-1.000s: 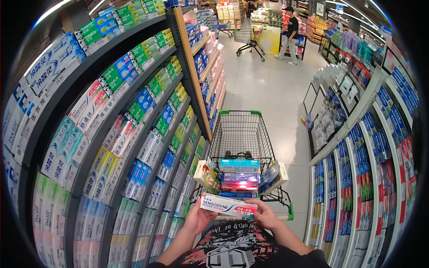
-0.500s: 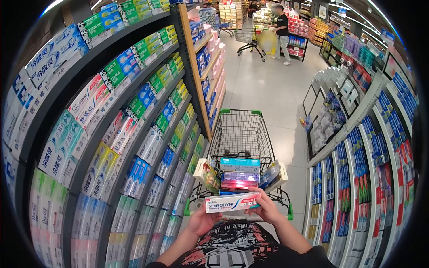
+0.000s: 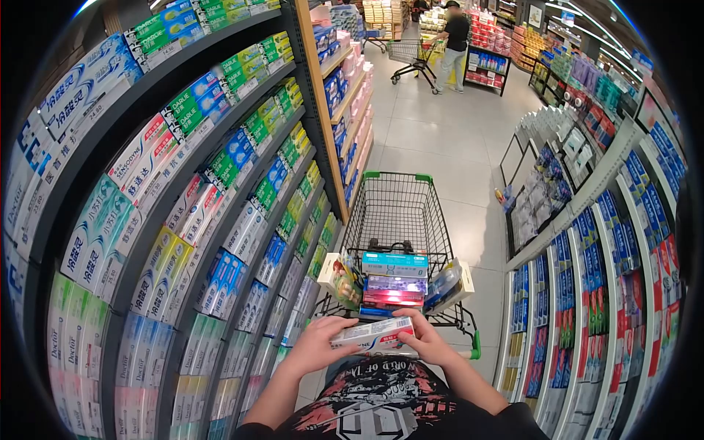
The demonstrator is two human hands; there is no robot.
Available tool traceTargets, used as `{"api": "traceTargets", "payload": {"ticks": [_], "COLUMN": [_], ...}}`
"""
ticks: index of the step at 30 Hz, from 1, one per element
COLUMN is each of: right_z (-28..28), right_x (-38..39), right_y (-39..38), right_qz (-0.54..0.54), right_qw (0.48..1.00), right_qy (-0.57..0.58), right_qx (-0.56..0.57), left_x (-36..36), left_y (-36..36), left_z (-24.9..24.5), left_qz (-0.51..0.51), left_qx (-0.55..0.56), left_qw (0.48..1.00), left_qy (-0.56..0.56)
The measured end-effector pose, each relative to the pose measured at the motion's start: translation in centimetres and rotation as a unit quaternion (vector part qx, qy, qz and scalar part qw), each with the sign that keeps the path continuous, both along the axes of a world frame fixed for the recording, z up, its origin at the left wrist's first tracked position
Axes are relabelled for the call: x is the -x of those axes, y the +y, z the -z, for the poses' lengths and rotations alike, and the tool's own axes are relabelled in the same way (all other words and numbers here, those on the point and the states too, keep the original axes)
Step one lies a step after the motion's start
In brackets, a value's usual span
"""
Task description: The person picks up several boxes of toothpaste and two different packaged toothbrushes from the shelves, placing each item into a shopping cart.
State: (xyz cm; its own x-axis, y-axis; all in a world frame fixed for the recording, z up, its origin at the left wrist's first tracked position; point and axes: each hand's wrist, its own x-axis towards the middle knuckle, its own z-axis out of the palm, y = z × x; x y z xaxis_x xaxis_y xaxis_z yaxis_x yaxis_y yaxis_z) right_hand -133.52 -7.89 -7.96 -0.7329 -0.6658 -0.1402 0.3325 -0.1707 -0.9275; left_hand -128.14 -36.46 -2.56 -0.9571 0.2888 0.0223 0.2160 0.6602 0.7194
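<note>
A white Sensodyne box (image 3: pixel 372 336) lies level across both hands, low in the centre, its barcode side turned upward. My left hand (image 3: pixel 321 343) is closed round the box's left end, and my right hand (image 3: pixel 424 339) grips the right end. Just beyond the box stands the shopping cart (image 3: pixel 398 213). Near its handle lie a teal-and-white box (image 3: pixel 395 265), a purple box (image 3: pixel 395 285) and a red box (image 3: pixel 394 298), with packaged goods at either side.
Shelves of toothpaste boxes (image 3: pixel 165 257) rise close on the left. Toothbrush shelves (image 3: pixel 587 293) line the right. Up the aisle, a person in a black top (image 3: pixel 455 48) stands beside another cart (image 3: pixel 407 53).
The box has been tilted so its barcode side shows. My left hand has moved up and over its left end. The person ahead has shifted a little left and farther away.
</note>
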Motion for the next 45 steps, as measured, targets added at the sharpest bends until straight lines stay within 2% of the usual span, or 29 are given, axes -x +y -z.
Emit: {"api": "traceTargets", "payload": {"ticks": [3,5,8,12,14,15,16,17,18,20,23,24,27,30,37,40,42,43,45], "right_z": [0.4,0.9,-0.4,-0.3,0.5,2.1,4.6,6.9,8.6,11.3,12.2,12.4,12.8,11.8,13.3,12.6,12.5,12.5,12.6], "right_x": [0.4,1.0,0.9,1.2,1.5,1.3,0.7,0.1,-0.6,-2.1,-2.1,-2.2,-2.3,-2.2,-2.0,-1.9,-1.9,-1.9,-2.1], "right_y": [-0.5,-0.7,-2.2,-2.0,-1.2,-0.5,0.4,1.3,2.0,3.1,3.0,2.7,2.7,2.2,2.4,2.2,2.3,2.2,2.5], "right_qz": [-0.005,0.003,0.067,0.093,0.035,0.036,0.019,0.002,0.0,-0.014,-0.03,0.008,0.023,0.026,0.018,0.016,0.015,0.014,0.042], "right_qw": [0.999,0.995,0.994,0.992,0.937,0.937,0.878,0.798,0.798,0.8,0.796,0.798,0.801,0.801,0.79,0.798,0.795,0.793,0.799], "right_qy": [0.029,0.084,0.091,0.062,0.206,0.207,0.335,0.455,0.455,0.374,0.329,0.336,0.338,0.326,0.349,0.33,0.335,0.339,0.337], "right_qx": [-0.029,-0.06,-0.006,-0.061,-0.28,-0.28,-0.341,-0.395,-0.395,-0.469,-0.508,-0.5,-0.494,-0.501,-0.504,-0.503,-0.505,-0.506,-0.497], "left_x": [0.4,1.1,1.8,2.8,3.1,3.3,3.4,3.5,3.6,3.9,4.4,4.7,5.2,5.1,6.6,8.2,9.3,9.5,10.8], "left_y": [1.0,0.7,-0.1,-3.0,-4.9,-6.0,-7.3,-8.5,-9.6,-11.6,-13.7,-14.1,-15.0,-15.4,-19.1,-21.4,-23.6,-24.4,-26.4], "left_z": [0.1,0.8,1.2,1.0,0.4,0.6,1.0,1.4,1.5,1.6,1.6,1.6,1.4,1.1,0.1,-1.3,-2.1,-2.6,-3.9], "left_qz": [0.031,0.024,0.013,-0.021,-0.062,-0.063,-0.094,-0.126,-0.127,-0.178,-0.207,-0.216,-0.243,-0.262,-0.277,-0.323,-0.373,-0.368,-0.409], "left_qx": [0.054,0.038,0.011,0.018,0.044,0.044,0.048,0.052,0.051,0.093,0.129,0.132,0.186,0.212,0.272,0.289,0.336,0.334,0.381], "left_qw": [0.998,0.999,1.0,0.999,0.996,0.996,0.993,0.988,0.988,0.976,0.965,0.963,0.945,0.933,0.908,0.877,0.831,0.832,0.792], "left_qy": [0.004,0.0,-0.004,0.024,0.036,0.036,0.054,0.07,0.069,0.088,0.097,0.093,0.113,0.126,0.158,0.208,0.239,0.245,0.243]}}
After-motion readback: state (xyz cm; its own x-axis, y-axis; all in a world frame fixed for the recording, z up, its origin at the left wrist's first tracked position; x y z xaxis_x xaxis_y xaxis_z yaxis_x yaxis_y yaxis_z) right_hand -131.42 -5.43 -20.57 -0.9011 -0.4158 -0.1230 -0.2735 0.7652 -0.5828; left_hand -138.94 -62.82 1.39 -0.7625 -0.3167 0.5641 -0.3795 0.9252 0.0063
